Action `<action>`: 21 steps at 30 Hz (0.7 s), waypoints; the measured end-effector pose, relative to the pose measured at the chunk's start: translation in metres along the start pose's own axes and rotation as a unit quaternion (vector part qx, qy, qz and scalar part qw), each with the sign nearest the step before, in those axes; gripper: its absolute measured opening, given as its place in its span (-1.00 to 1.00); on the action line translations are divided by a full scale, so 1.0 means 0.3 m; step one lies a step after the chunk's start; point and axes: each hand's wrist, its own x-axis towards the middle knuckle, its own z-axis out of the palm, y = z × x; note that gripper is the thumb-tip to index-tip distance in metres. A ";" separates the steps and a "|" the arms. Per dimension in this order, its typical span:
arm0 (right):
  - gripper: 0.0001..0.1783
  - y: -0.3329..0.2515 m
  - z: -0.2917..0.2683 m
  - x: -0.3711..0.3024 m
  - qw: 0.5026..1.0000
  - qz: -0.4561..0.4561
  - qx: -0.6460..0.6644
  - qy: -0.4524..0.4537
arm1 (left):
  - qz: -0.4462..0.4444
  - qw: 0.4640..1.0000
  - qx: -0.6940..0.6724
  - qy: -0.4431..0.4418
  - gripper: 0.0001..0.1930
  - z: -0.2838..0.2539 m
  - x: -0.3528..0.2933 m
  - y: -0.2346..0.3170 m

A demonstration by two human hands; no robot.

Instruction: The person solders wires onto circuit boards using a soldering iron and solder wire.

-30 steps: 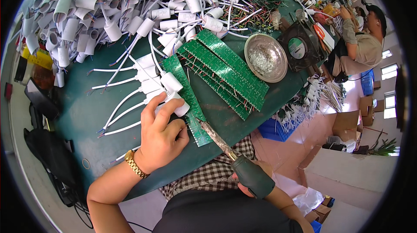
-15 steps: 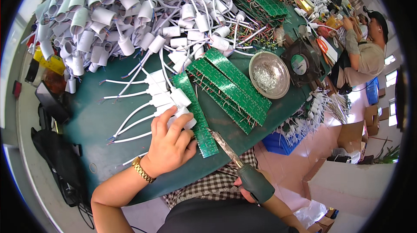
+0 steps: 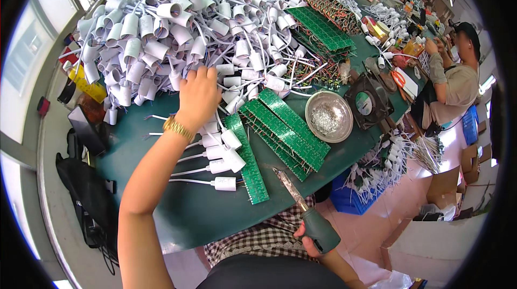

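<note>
My left hand [image 3: 198,98], a gold watch on its wrist, is at the front edge of a heap of white lamp holders [image 3: 156,47] with wires. Its fingers curl down with their tips hidden, so what they hold does not show. In my right hand [image 3: 307,239] is a soldering iron [image 3: 319,231] with a dark green handle, its tip pointing up and left over the table's front edge. Between the hands lies a narrow green circuit board strip [image 3: 249,165]. Several white lamp holders [image 3: 225,183] sit in a row along its left side, wires pointing left.
Stacked green circuit boards [image 3: 291,133] lie right of the strip. Beyond them stand a metal bowl [image 3: 334,137] of silvery bits and a black fan [image 3: 366,100]. A blue crate [image 3: 344,197] of white wired parts is below the right edge. Another person [image 3: 458,79] works at far right.
My left hand has left the lamp holders by the strip and moved up to the heap. The soldering iron's tip has come away from the strip. The view has shifted a little.
</note>
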 end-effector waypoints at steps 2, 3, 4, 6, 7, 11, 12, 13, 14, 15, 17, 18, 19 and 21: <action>-0.64 -0.010 -0.002 0.007 0.999 0.019 0.026 -0.010 | 0.010 1.000 0.009 -0.004 -0.82 0.047 0.042 -0.035; -0.69 -0.022 -0.005 0.022 0.999 -0.037 -0.007 0.008 | 0.019 1.000 0.016 -0.010 -0.84 0.057 0.054 -0.046; -0.73 -0.029 -0.009 0.041 0.995 -0.093 -0.039 0.025 | -0.028 0.997 -0.073 -0.024 -0.86 0.058 0.047 -0.064; -0.77 -0.021 -0.015 0.031 0.998 -0.058 -0.022 0.021 | 0.003 0.979 -0.195 0.062 -0.83 -0.004 0.042 -0.055; -0.82 -0.023 -0.011 0.021 0.999 -0.032 -0.001 0.008 | 0.078 0.966 -0.214 0.124 -0.81 -0.064 0.037 -0.051; -0.87 -0.033 -0.004 0.055 0.997 -0.062 -0.049 0.024 | 0.150 0.922 -0.260 0.246 -0.78 -0.303 -0.060 -0.031; -0.87 -0.025 -0.004 0.051 0.997 -0.058 -0.048 0.027 | 0.131 0.915 -0.270 0.268 -0.81 -0.365 -0.094 -0.010; -0.87 -0.010 0.000 0.040 0.999 -0.028 -0.034 0.020 | 0.130 0.921 -0.258 0.260 -0.84 -0.422 -0.130 0.016; -0.87 0.002 0.006 0.029 1.000 0.001 -0.017 0.012 | 0.128 0.928 -0.243 0.252 -0.86 -0.484 -0.173 0.042; -0.86 0.009 0.011 0.023 1.000 0.028 0.001 0.001 | 0.152 0.951 -0.189 0.193 -0.86 -0.558 -0.215 0.075; -0.85 0.020 0.021 0.012 0.996 0.084 0.033 -0.019 | 0.213 0.953 -0.200 0.077 -0.84 -0.591 -0.302 0.129; -0.85 -0.008 0.021 0.038 0.995 0.085 0.037 -0.021 | 0.244 0.935 -0.256 0.018 -0.81 -0.580 -0.343 0.139; -0.86 -0.049 0.012 0.073 0.997 0.062 0.042 0.003 | 0.274 0.926 -0.259 -0.010 -0.78 -0.544 -0.371 0.157; -0.87 -0.080 0.011 0.105 0.997 0.048 0.047 0.036 | 0.312 0.910 -0.268 -0.044 -0.75 -0.418 -0.446 0.187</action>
